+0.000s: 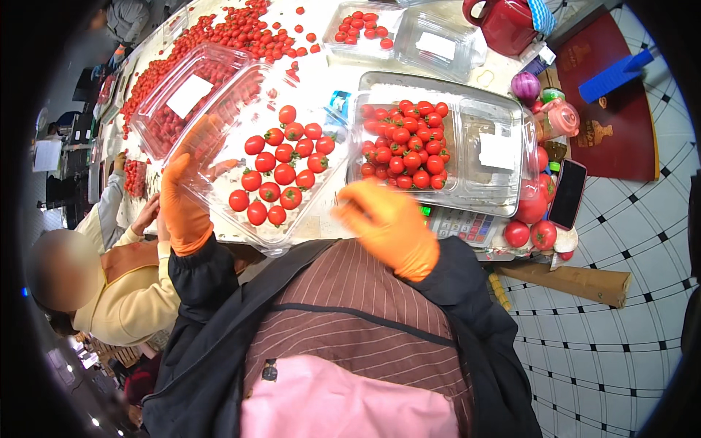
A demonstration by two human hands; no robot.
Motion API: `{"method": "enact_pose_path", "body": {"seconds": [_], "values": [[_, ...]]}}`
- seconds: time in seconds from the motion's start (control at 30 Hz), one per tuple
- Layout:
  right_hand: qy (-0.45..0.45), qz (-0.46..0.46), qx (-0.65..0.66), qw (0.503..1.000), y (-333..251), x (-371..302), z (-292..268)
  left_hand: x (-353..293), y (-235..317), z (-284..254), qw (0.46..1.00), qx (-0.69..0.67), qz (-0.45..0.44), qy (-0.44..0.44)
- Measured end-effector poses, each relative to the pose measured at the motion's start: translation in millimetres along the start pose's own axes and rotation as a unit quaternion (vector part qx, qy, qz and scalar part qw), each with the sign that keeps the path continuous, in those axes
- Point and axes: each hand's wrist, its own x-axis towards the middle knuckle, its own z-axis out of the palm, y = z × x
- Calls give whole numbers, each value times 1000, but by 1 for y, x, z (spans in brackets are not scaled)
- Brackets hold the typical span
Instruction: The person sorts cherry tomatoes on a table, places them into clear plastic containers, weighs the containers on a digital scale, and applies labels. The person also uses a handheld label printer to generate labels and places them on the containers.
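Note:
My left hand (186,208), in an orange glove, grips the left side of an open clear plastic clamshell container (274,232), some fingers showing through the plastic. Cherry tomatoes (284,174) lie spread in its base, while its lid (157,120), bearing a white label, leans out to the far left. My right hand (387,226), also gloved in orange, hovers right of that base with fingers bent and smeared by motion. Just beyond it, a second open clamshell (475,120) with heaped cherry tomatoes (409,142) sits in a metal tray (467,198) on a digital scale (460,228).
Loose cherry tomatoes (212,36) cover the far left of the table. Another clamshell (363,45) with tomatoes and a red pitcher (504,25) stand at the back. Large tomatoes (529,208), an onion (526,86) and a phone (568,195) line the right edge. A co-worker (135,288) is at left.

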Motion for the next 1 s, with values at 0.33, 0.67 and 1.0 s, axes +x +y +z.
{"method": "enact_pose_path", "body": {"seconds": [0.33, 0.67, 1.0], "values": [[77, 73, -256, 961, 53, 38, -27, 4, -9, -7, 999, 16, 27, 38], [104, 30, -125, 986, 69, 63, -76, 6, -11, -11, 999, -18, 16, 36], [64, 28, -329, 942, 79, 17, -105, 11, -19, -13, 999, -13, 9, 36]]}}
